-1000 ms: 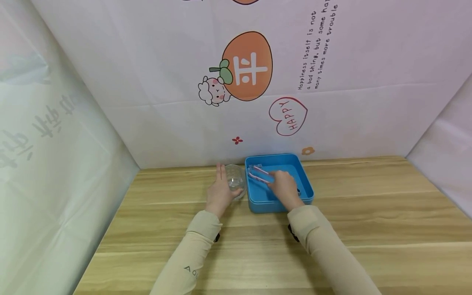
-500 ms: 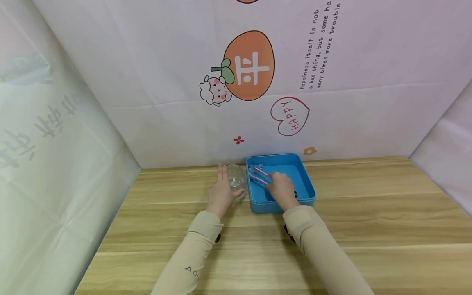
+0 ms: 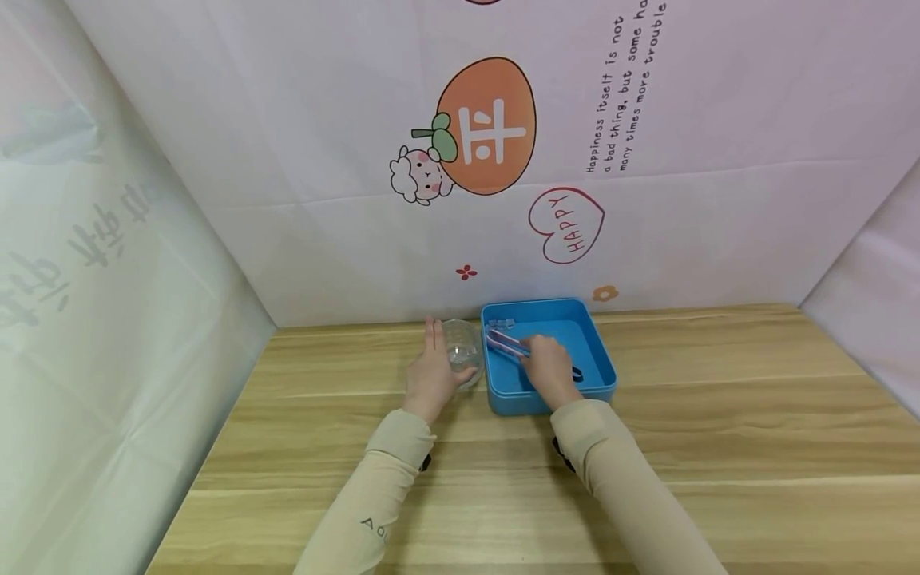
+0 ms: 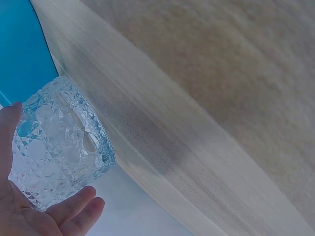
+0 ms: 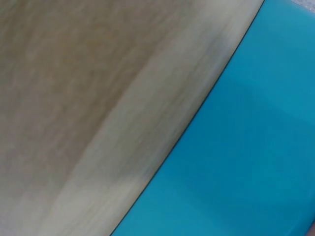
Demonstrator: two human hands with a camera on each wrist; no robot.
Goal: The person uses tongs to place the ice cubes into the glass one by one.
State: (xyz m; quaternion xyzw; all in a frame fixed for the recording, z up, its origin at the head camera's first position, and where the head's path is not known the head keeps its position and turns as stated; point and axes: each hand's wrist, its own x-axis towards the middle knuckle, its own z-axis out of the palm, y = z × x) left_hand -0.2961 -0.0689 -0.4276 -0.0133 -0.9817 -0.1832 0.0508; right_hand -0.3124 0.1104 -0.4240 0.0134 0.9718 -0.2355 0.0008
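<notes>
A clear faceted glass bowl (image 3: 460, 334) stands left of a blue box (image 3: 519, 404). My left hand (image 3: 429, 379) holds the bowl, fingers along its left side and thumb at its front right; the left wrist view shows the cut pattern of the glass bowl (image 4: 64, 142) close up. Inside the box, my right hand (image 3: 549, 369) grips pinkish tongs (image 3: 507, 343), their arms pressed near each other. The tong tips are in the box's back left corner, beside small clear pieces (image 3: 503, 323). A black loop (image 3: 577, 374) shows right of the right hand.
The wood-grain table (image 3: 302, 447) ends at a printed white backdrop (image 3: 345, 255) close behind the box and bowl. In the right wrist view the blue box wall (image 5: 246, 147) fills the right side; the tongs are out of that frame.
My right hand has squeezed the tongs, so their arms now stand closer to each other, and it has shifted slightly left. The left hand stays at the glass bowl.
</notes>
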